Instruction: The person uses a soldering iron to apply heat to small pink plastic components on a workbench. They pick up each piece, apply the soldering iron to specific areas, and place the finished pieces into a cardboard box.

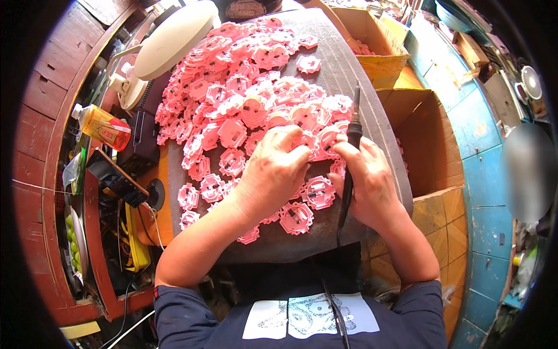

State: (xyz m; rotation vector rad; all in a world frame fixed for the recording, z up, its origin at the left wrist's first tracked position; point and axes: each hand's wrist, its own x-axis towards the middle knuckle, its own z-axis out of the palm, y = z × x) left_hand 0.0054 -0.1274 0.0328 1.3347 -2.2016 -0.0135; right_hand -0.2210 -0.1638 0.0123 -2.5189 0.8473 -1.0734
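A soldering iron [354, 132] is held in my right hand [372, 180], its black handle between the fingers and its tip pointing up and away from me. My left hand [276, 166] is closed in a pinch at the near side of the pile, on a pink plastic part [326, 139]. The right fingertips touch that part from the other side. Fingers hide much of it. Many similar pink parts [232, 134] with small dark pieces in them are heaped ahead and to the left. A few loose ones, such as the pink part [296, 218], lie nearer my body.
The heap lies on a dark grey work table [383, 192]. A cream lamp [177, 41] leans over its left side. Farther left are an orange drink bottle [103, 127] and a propped phone [116, 177]. Cardboard boxes [427, 139] stand right of the table. The iron's cord [339, 232] runs toward me.
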